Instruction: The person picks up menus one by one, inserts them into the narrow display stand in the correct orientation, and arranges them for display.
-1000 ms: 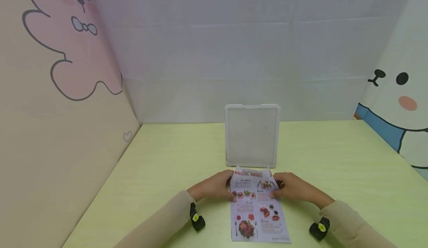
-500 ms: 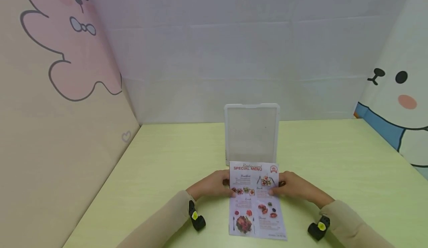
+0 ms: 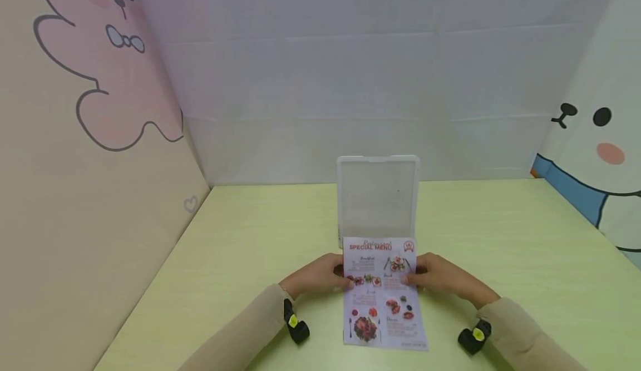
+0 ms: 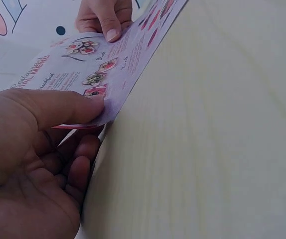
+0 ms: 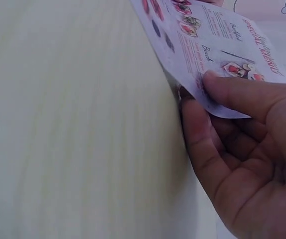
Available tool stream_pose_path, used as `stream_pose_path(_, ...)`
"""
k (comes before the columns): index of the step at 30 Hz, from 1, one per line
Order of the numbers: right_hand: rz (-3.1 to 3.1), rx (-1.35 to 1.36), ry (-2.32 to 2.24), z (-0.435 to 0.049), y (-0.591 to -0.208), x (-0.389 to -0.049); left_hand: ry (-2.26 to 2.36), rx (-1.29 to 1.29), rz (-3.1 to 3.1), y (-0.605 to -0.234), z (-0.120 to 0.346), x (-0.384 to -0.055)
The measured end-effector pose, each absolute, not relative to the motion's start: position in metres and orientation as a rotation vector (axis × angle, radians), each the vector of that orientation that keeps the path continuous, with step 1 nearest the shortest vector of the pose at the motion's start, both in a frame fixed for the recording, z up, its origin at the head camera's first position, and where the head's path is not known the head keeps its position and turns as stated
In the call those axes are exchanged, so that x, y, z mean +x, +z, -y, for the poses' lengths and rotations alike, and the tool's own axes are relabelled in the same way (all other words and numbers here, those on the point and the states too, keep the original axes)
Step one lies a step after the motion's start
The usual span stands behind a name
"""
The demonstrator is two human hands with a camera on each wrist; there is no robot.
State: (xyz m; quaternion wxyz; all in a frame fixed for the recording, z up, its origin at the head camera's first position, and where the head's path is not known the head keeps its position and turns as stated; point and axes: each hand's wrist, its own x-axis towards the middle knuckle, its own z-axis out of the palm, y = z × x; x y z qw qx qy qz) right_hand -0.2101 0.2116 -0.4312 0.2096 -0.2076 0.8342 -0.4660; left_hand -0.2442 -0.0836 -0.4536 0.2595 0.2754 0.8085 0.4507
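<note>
A printed paper menu [image 3: 380,296] headed "Special Menu" is held by its two side edges, its top end raised from the table. My left hand [image 3: 320,275] pinches the left edge, thumb on the printed face and fingers curled beneath, as the left wrist view shows. On the opposite edge my right hand [image 3: 438,276] does the same; in the right wrist view its thumb [image 5: 232,92] presses the print near "Brunch". Behind the menu stands a white-framed upright panel [image 3: 378,198]; the menu's top edge overlaps its lower part in the head view.
The pale yellow-green table [image 3: 260,226] extends around the hands. A white cloth backdrop [image 3: 280,93] hangs behind it. Walls with cartoon figures rise on the left [image 3: 125,82] and right [image 3: 601,154]. Each wrist wears a small black camera.
The menu's top end was bent and crumpled a second ago and now lies flat. Both hands have shifted the menu slightly away from me, its top now over the panel's lower edge.
</note>
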Motion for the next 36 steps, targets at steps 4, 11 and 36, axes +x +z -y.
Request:
stream_pose_path(4, -2.289, -0.577, -1.335, -0.212, -0.430, -0.211, 1.236, 0.703, -2.193, -0.450, 0.083, -0.246)
stream_pose_path(11, -2.338, -0.543, -1.357, -0.209, -0.426, -0.214, 1.298, 0.698, -2.166, -0.440, 0.083, -0.248)
stream_pose_path(36, -2.494, -0.532, -1.455, -0.211, -0.383, -0.228, 1.600, 0.732, -2.159, -0.404, 0.080, -0.269)
